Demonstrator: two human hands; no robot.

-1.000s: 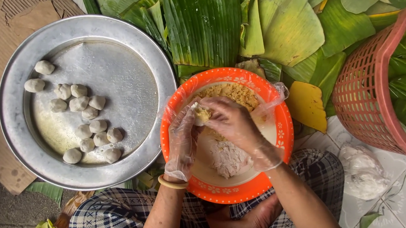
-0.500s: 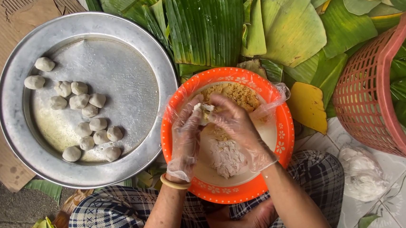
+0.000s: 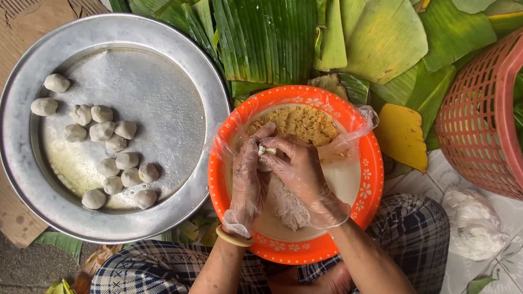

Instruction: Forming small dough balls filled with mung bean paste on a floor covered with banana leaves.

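I have both hands over the orange bowl (image 3: pixel 364 216), which rests on my lap against the checked cloth (image 3: pixel 154 283) of my legs. Both wear thin clear plastic gloves. My left hand (image 3: pixel 248 181) and right hand (image 3: pixel 300 178) are brought together, fingertips meeting around a small pale lump of dough (image 3: pixel 266 148) pinched between them just above the bowl's middle; the fingers are curled in on it, not spread. Beneath them, in the bowl, lies a heap of crumbly yellow-brown filling (image 3: pixel 300 124) on the far side and a mass of whitish dough (image 3: pixel 287 206) on the near side, partly hidden by my right hand. A crumpled clear plastic bag (image 3: pixel 358 128) hangs over the bowl's far right rim. A pale bangle (image 3: pixel 233 236) sits on my left wrist. To my left stands a wide round metal tray (image 3: pixel 18 176) holding a cluster of small rolled dough balls (image 3: pixel 114 151) in a thin oily film, well apart from the bowl's contents though the tray's rim lies just beside the bowl. Beyond the bowl, green banana leaves (image 3: pixel 265 30) are spread on the floor, one small yellow leaf (image 3: pixel 402 134) among them. On my right a red plastic basket (image 3: pixel 487 125) holds more leaves, and a white knotted bag (image 3: pixel 472 224) lies on the tiled floor near my right knee.
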